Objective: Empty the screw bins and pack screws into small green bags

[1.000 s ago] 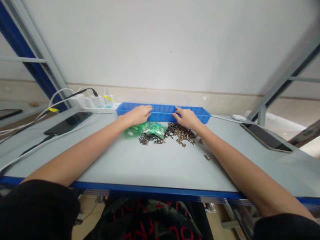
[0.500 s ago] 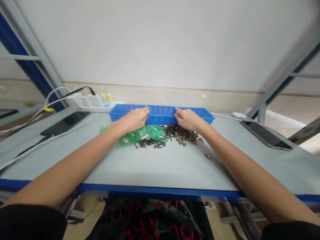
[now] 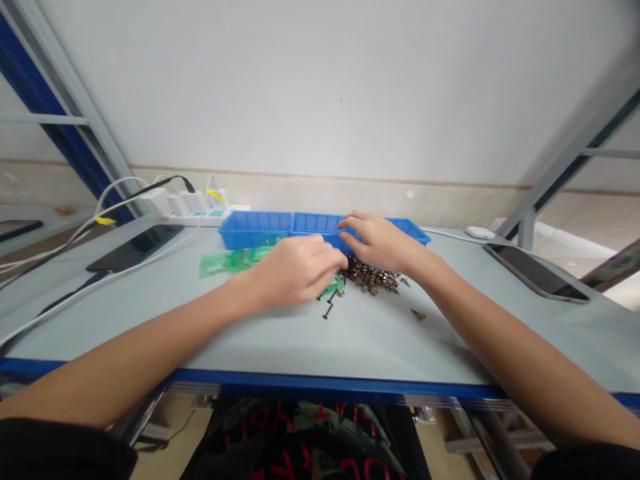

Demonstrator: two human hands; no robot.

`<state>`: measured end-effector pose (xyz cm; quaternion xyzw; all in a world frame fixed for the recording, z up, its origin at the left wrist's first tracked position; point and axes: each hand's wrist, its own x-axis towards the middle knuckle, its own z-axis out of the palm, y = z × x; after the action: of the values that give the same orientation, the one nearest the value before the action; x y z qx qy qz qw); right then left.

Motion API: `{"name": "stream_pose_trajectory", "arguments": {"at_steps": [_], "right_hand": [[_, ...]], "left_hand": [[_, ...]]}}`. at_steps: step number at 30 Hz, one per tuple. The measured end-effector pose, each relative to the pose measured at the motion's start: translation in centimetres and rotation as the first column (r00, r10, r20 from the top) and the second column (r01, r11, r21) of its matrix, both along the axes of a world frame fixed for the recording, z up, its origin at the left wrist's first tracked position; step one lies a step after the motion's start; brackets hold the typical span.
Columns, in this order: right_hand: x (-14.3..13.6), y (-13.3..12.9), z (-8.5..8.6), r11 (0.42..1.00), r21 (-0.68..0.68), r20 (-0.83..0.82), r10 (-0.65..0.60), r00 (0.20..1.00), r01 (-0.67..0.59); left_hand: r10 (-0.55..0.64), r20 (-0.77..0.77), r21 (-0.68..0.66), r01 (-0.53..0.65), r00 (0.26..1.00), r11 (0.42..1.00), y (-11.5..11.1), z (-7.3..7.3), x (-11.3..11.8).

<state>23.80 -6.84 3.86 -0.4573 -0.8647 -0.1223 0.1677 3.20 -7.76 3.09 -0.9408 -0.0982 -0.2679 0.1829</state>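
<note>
My left hand (image 3: 303, 270) is over the green plastic packets (image 3: 225, 262) and the near edge of the screw pile. Its fingers are curled together, and whatever they pinch is hidden. My right hand (image 3: 373, 239) hovers at the front of the blue bins, thumb and fingers apart, nothing visible between them. Behind both hands stand three blue plastic bins in a row: a left bin (image 3: 255, 227), a middle bin (image 3: 315, 222) and a right bin (image 3: 410, 229), partly covered by my right hand. Brassy and dark screws (image 3: 373, 275) lie heaped below my right hand. Loose dark screws (image 3: 328, 311) lie beside my left fingers.
One brassy screw (image 3: 418, 314) lies apart near my right forearm. At left are a black phone (image 3: 135, 248), white cables and a power strip (image 3: 200, 217) with plugs. Another phone (image 3: 535, 272) and a white earbud case (image 3: 479, 232) rest at right. A wall rises behind the table.
My left hand has come off the bins, down and rightward onto the packets and screws. My right hand has loosened from the bin edge, its fingers spreading. A few dark screws have shifted forward.
</note>
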Motion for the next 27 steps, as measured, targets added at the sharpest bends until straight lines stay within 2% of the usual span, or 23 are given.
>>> {"name": "stream_pose_trajectory", "arguments": {"at_steps": [1,3,6,9,14,19,23,27], "right_hand": [[-0.3,-0.6,-0.1,0.998,0.032,-0.008,0.062,0.998,-0.062],[-1.0,-1.9,-0.6,0.977,0.067,0.05,0.201,0.978,-0.205],[-2.2,-3.1,-1.7,0.919,0.102,0.196,0.357,0.913,-0.381],[-2.8,-3.3,-3.0,0.871,0.119,0.254,0.437,0.863,-0.477],[-2.7,-2.8,-4.3,0.869,0.174,0.15,0.442,0.884,-0.464],[-2.9,-2.9,-4.4,0.885,0.196,0.096,0.411,0.907,-0.422],[-2.8,-3.4,-3.6,0.915,0.181,0.1,0.348,0.932,-0.361],[-2.1,-4.7,-1.7,0.947,0.12,0.129,0.283,0.95,-0.298]], "left_hand": [[-0.118,-0.037,0.076,0.121,0.992,0.99,-0.9,-0.5,0.0],[-0.233,-0.128,0.144,0.25,0.964,0.957,-2.1,-1.6,-0.3],[-0.272,-0.128,0.174,0.292,0.954,0.941,-1.8,-2.8,-0.9],[-0.283,-0.139,0.153,0.303,0.949,0.941,-0.5,-3.4,-1.0],[-0.19,-0.241,0.041,0.206,0.952,0.978,-0.2,-3.5,-0.4],[-0.08,-0.297,0.026,0.092,0.952,0.995,-1.2,-2.9,-1.0],[-0.059,-0.356,-0.026,0.054,0.933,0.998,-1.1,-2.4,-1.4],[-0.08,-0.374,-0.117,0.039,0.924,0.992,-0.7,-2.4,-1.5]]}}
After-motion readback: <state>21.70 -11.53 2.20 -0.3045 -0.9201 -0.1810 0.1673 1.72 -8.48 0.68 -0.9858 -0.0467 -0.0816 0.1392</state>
